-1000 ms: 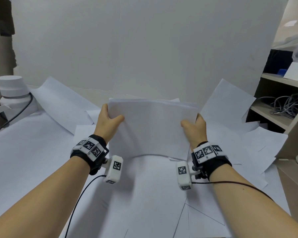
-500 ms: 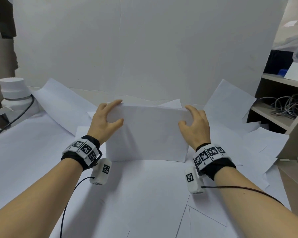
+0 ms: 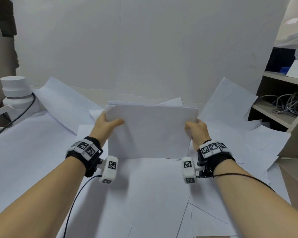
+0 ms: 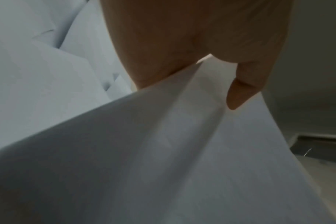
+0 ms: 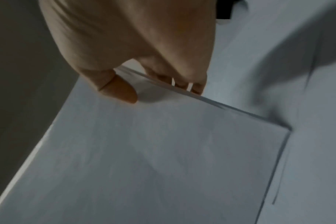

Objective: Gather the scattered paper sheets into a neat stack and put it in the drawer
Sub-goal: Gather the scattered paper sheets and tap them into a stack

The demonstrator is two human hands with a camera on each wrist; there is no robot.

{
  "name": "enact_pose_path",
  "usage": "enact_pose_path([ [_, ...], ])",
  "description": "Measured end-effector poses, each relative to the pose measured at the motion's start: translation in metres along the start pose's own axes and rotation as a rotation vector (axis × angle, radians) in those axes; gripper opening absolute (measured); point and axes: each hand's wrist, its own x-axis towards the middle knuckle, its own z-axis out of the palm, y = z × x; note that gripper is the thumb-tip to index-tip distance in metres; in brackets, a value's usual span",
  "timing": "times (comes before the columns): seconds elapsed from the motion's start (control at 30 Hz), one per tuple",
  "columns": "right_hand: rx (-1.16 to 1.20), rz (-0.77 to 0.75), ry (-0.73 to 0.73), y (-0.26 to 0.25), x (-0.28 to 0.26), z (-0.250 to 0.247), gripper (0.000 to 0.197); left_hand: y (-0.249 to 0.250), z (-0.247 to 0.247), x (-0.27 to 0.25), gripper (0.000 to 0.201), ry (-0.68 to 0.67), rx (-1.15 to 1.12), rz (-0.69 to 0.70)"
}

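A stack of white paper sheets (image 3: pixel 150 131) stands upright on its lower edge on the paper-covered table, held between both hands. My left hand (image 3: pixel 108 123) grips its left edge, thumb on the near face. My right hand (image 3: pixel 194 127) grips the right edge the same way. In the left wrist view the thumb (image 4: pixel 242 91) presses the sheets (image 4: pixel 163 151). The right wrist view shows the thumb (image 5: pixel 121 89) in front of the stack (image 5: pixel 163 151) and the fingers behind it. Loose sheets (image 3: pixel 225 107) lie scattered around. No drawer is in view.
A white board (image 3: pixel 144 48) stands upright behind the table. A white cylindrical device (image 3: pixel 15 93) with a black cable sits at the far left. A wooden shelf unit (image 3: pixel 282 103) holding tangled cables stands at the right.
Half a second ago the stack sat lower with my fingers over its top edge. Now both hands grip its side edges again and the stack stands higher.
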Motion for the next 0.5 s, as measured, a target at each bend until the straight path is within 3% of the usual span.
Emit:
enact_pose_path([
  [0.1, -0.051, -0.022, 0.016, 0.002, 0.003, 0.01, 0.019, -0.002, 0.014, 0.002, 0.058, 0.084, 0.022, 0.023],
  [0.27, -0.012, -0.118, 0.032, -0.008, 0.007, 0.015, 0.025, 0.014, 0.012, 0.012, 0.056, 0.116, -0.021, 0.088],
  [0.5, -0.074, 0.013, -0.035, 0.021, 0.005, 0.01, 0.017, -0.008, 0.003, 0.004, 0.045, 0.108, -0.023, -0.01],
])
